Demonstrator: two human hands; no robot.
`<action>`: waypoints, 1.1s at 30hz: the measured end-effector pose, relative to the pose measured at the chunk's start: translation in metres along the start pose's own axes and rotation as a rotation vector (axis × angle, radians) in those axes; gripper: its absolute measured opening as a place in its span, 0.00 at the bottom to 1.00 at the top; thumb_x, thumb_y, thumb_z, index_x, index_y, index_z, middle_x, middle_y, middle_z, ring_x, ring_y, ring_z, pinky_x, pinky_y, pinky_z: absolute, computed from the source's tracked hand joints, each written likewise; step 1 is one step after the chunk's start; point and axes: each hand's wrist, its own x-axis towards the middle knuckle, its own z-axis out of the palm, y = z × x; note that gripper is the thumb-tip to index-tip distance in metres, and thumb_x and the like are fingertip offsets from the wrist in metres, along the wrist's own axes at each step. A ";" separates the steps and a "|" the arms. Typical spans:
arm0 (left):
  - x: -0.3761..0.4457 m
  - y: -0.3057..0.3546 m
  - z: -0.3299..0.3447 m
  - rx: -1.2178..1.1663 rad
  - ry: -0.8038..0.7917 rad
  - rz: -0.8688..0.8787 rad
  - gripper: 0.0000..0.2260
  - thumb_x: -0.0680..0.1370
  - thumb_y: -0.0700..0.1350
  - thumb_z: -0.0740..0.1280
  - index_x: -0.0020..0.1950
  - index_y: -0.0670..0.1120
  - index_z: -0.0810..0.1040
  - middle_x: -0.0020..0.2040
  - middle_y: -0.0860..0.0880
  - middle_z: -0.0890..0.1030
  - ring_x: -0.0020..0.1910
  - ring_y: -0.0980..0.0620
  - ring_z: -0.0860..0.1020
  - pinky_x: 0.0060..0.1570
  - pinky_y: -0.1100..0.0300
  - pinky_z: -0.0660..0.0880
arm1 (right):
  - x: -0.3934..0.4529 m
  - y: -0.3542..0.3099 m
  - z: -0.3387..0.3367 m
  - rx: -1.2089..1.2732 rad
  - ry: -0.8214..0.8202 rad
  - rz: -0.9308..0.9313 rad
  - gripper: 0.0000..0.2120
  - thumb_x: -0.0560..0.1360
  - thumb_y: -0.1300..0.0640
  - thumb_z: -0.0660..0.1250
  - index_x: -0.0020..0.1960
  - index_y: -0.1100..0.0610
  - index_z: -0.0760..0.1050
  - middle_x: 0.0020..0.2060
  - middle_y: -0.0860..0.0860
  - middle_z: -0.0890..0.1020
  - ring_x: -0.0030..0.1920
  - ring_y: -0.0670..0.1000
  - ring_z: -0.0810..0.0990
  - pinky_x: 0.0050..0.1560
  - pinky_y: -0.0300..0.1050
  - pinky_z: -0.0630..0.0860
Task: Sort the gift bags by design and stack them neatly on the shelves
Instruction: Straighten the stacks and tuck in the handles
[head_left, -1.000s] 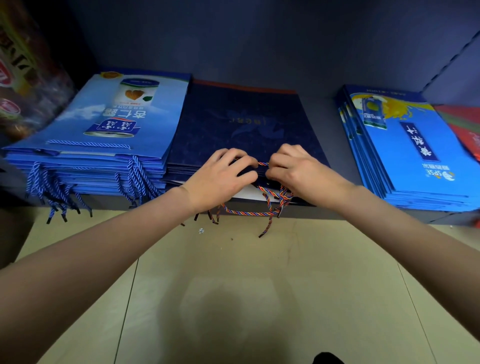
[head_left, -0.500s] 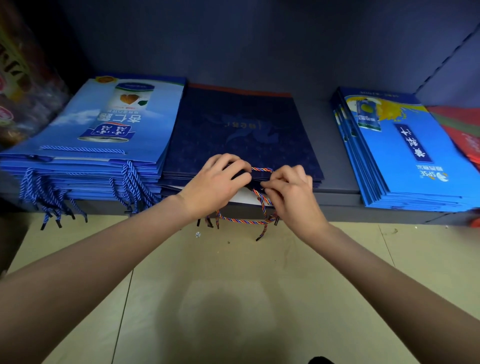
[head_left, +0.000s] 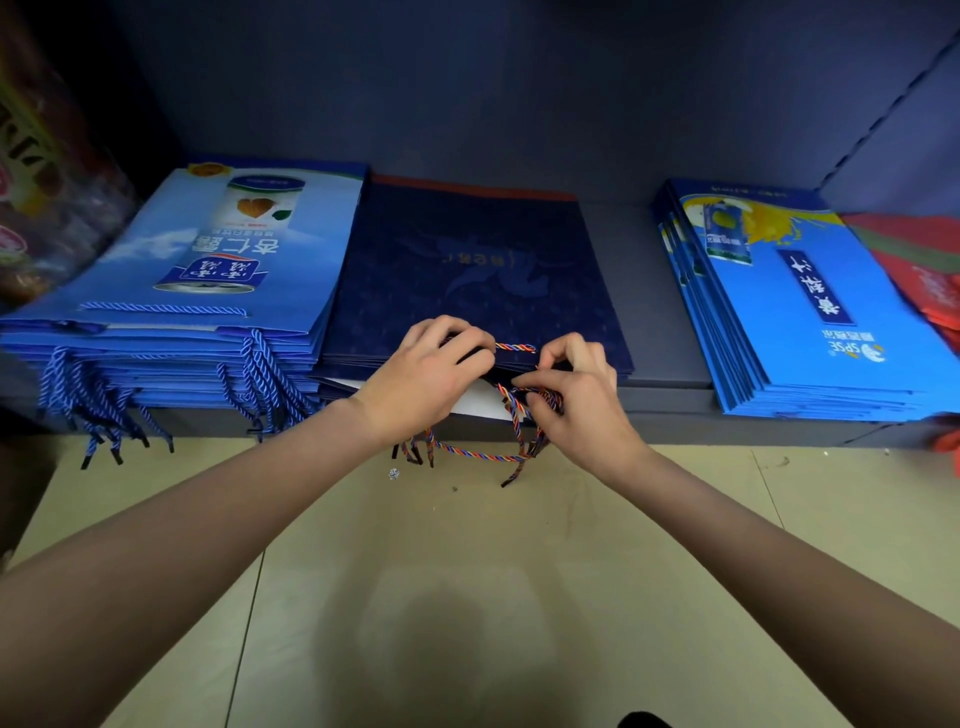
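We found the navy gift bags (head_left: 467, 270) stacked mid-shelf, red-edged, faintly printed; our left hand (head_left: 426, 374) gripped their front edge, our right hand (head_left: 576, 395) pinched the multicoloured cord handles (head_left: 514, 415).

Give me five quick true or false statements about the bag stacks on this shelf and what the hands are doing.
1. The navy stack lies between two blue stacks. True.
2. The right hand pinches a multicoloured cord. True.
3. The left hand rests on the left blue stack. False: it is on the navy stack's front edge.
4. The red bags lie at the far left. False: far right.
5. The left stack's cords are blue. True.
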 end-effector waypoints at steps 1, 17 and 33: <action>-0.001 0.000 0.000 0.001 -0.002 0.002 0.23 0.65 0.30 0.74 0.50 0.46 0.66 0.53 0.47 0.79 0.53 0.47 0.69 0.52 0.48 0.75 | 0.001 0.000 0.000 -0.010 -0.022 -0.011 0.10 0.73 0.62 0.68 0.53 0.56 0.82 0.48 0.47 0.66 0.57 0.53 0.66 0.56 0.40 0.54; 0.000 -0.001 0.001 0.014 -0.003 0.029 0.23 0.65 0.29 0.73 0.52 0.44 0.67 0.53 0.45 0.79 0.54 0.47 0.69 0.52 0.48 0.75 | 0.009 -0.001 -0.001 0.020 -0.039 0.001 0.07 0.72 0.59 0.70 0.50 0.57 0.82 0.50 0.48 0.67 0.59 0.51 0.64 0.59 0.40 0.55; -0.001 -0.001 0.001 -0.007 0.004 0.031 0.24 0.64 0.29 0.73 0.52 0.44 0.67 0.54 0.45 0.79 0.54 0.46 0.69 0.53 0.48 0.75 | 0.003 0.000 0.001 -0.033 0.072 -0.042 0.10 0.67 0.57 0.74 0.48 0.54 0.82 0.59 0.54 0.72 0.63 0.57 0.67 0.63 0.49 0.58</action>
